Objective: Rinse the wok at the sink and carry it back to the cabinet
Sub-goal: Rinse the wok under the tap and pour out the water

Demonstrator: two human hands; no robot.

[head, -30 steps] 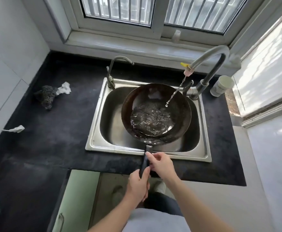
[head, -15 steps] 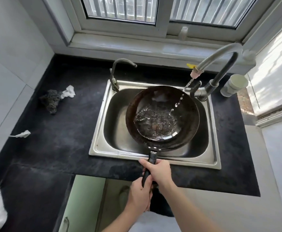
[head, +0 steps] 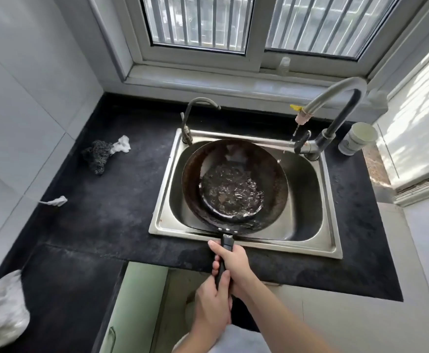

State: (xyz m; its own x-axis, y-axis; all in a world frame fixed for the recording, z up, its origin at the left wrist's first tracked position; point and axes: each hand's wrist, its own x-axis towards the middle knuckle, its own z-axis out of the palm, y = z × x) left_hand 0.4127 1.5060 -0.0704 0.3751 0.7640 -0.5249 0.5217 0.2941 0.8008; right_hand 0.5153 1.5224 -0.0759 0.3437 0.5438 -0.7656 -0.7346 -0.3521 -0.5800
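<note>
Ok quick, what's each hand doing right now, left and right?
Left hand: fingers curled round the end of the wok handle.
Right hand: gripping the same handle, nearer the wok.

The wok (head: 274, 174) is held over the sink (head: 160, 202) (water (head: 231, 192) pooled in its base). The right hand (head: 232, 261) grips the handle (head: 227, 242) nearest the wok; the left hand (head: 213, 304) grips it farther back.

Right hand (head: 233, 264): fingers curled round the straight black wok handle (head: 227, 243), forward grip.
Left hand (head: 214, 308): gripping the handle's end, touching the right hand.
</note>
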